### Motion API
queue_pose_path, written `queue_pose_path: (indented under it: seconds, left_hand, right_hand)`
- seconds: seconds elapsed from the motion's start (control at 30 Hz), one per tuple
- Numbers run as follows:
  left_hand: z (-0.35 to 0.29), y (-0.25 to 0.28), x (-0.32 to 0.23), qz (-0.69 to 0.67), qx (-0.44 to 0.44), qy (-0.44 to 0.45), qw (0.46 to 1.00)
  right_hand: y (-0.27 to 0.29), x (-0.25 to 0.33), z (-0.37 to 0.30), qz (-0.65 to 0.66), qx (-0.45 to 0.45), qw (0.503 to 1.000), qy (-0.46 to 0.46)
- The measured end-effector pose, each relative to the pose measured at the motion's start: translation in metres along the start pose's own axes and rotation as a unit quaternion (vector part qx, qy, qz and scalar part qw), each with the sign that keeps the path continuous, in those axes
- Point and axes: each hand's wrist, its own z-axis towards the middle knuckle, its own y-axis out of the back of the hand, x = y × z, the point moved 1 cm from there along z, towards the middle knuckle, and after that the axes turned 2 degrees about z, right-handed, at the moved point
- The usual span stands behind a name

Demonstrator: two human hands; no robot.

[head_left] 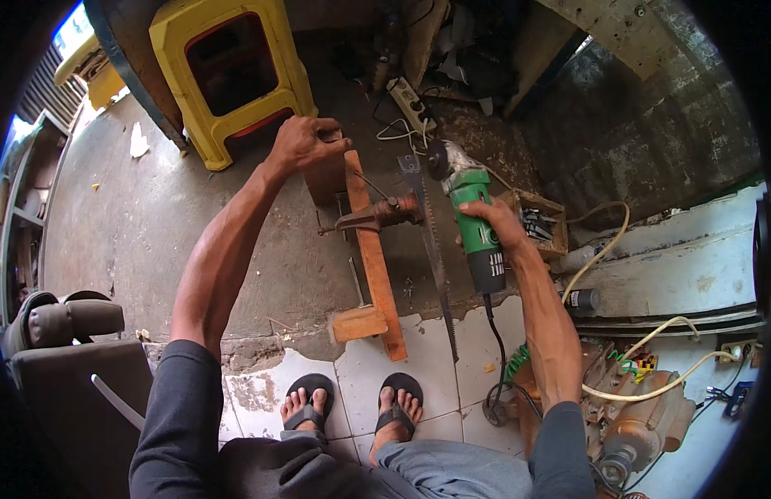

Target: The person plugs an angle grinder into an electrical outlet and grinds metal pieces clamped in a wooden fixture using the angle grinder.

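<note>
My right hand (499, 221) grips a green angle grinder (475, 208) round its body, with the disc end pointing away from me. Its black cord drops toward the tiles. Just left of the grinder, a long toothed saw blade (433, 241) is clamped in a rusty metal vise (385, 214). That vise is fixed across an orange-brown wooden stand (374, 264). My left hand (306, 143) is closed over the stand's far end, its fingers curled and partly hidden. The grinder's disc seems apart from the blade.
A yellow plastic stool (295, 79) stands at the far left. Beyond the grinder lie a white power strip (410, 104) and a wooden box of tools (539, 224). A motor (643, 424) and cables are at the lower right. A dark padded chair (69, 399) is at the left.
</note>
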Motion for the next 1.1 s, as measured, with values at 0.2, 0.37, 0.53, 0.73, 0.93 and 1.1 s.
queue_pose_path:
  seconds: [0.2, 0.37, 0.53, 0.73, 0.93, 1.1]
  left_hand:
    - [-0.001, 0.001, 0.005, 0.010, 0.005, 0.002, 1.000]
    - [0.000, -0.001, -0.001, 0.000, 0.015, 0.029, 0.999]
    - [-0.002, 0.001, -0.003, 0.011, 0.009, 0.020, 1.000]
    - [-0.003, 0.001, -0.005, 0.020, -0.010, 0.013, 1.000]
    - [-0.002, -0.002, -0.003, 0.010, -0.008, 0.008, 1.000]
    - [-0.003, -0.003, 0.002, 0.013, -0.013, 0.001, 1.000]
  right_hand:
    - [-0.003, 0.000, 0.022, -0.021, -0.014, 1.000, -0.013]
    - [0.003, -0.008, 0.028, -0.012, 0.009, 0.999, -0.031]
    - [0.006, -0.015, 0.030, -0.002, 0.008, 0.999, -0.031]
    - [0.003, -0.012, 0.026, -0.005, 0.009, 1.000, -0.028]
    - [0.007, -0.016, 0.029, -0.009, 0.014, 0.999, -0.031]
    - [0.004, -0.015, 0.028, -0.020, -0.003, 0.999, -0.037]
